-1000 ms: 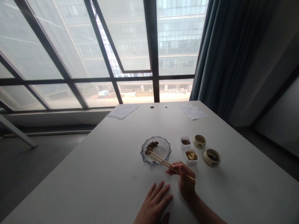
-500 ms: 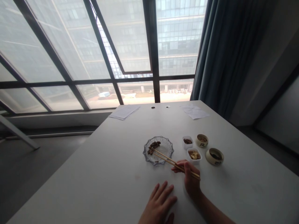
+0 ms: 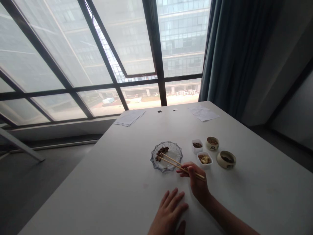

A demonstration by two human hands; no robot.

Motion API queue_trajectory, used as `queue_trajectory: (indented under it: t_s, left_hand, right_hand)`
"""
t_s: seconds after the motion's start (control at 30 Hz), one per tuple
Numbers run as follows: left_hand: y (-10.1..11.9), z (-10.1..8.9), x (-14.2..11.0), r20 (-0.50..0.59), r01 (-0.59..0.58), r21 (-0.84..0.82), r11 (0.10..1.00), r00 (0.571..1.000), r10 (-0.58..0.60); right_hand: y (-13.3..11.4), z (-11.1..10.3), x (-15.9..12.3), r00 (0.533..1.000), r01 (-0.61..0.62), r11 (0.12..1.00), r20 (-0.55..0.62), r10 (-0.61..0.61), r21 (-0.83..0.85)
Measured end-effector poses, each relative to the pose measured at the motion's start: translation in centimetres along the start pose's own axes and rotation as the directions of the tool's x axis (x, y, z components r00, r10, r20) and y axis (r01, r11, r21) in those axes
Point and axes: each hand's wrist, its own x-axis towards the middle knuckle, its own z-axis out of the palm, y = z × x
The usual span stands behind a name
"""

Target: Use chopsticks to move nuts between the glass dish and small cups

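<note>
At my far left a pale metal leg (image 3: 22, 143) slants down to the grey floor (image 3: 61, 173), under tall dark-framed windows (image 3: 49, 49). Next comes a stack of papers (image 3: 129, 117) at the far left corner of the white surface (image 3: 97, 182). The scalloped glass dish (image 3: 175, 150) sits in front of me, with the dark brown pieces (image 3: 162, 151) heaped on its left side. Nearer me, my left hand (image 3: 169, 210) is palm down at the surface, its fingers slightly spread and holding nothing. Just right of it, my right hand (image 3: 197, 182) has its fingers clamped on a pair of chopsticks (image 3: 171, 159). They reach leftward over the rim, their tips a little apart at the heap; I can't tell whether a piece is pinched between them. Beyond my right hand stand two small clear tubs: the farther tub (image 3: 197, 150) holds dark bits, the nearer tub (image 3: 204, 165) yellowish chunks. At the back lie loose sheets (image 3: 204, 114). Just right of the tubs are two beige bowls, the smaller bowl (image 3: 212, 148) behind the larger bowl (image 3: 222, 164), each with something brownish or dark inside. A blue curtain (image 3: 227, 58) hangs behind.
</note>
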Motion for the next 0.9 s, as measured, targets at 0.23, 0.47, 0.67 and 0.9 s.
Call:
queue_trajectory:
  t_s: [0.23, 0.47, 0.67, 0.9]
  left_hand:
    - [0.0, -0.1, 0.1, -0.006, -0.017, -0.001, 1.000, 1.000, 0.017]
    - [0.0, -0.1, 0.1, 0.050, 0.007, -0.016, 1.000, 0.999, -0.006]
    - [0.3, -0.4, 0.3, 0.092, 0.030, -0.027, 0.999, 0.995, -0.028]
    - [0.1, -0.4, 0.3, 0.083, 0.021, -0.016, 1.000, 0.996, -0.020]
  right_hand:
    - [-1.2, 1.4, 3.0, 0.999, -0.029, 0.992, 0.036, 0.033, -0.122]
    - [-1.0, 3.0, 5.2, 0.996, -0.032, 0.977, 0.079, 0.050, -0.209]
    - [-0.3, 2.7, 4.7, 1.000, 0.010, 0.961, 0.025, -0.004, -0.277]
    - [0.0, 1.8, 3.8, 0.995, 0.058, 0.966, -0.059, -0.075, -0.253]
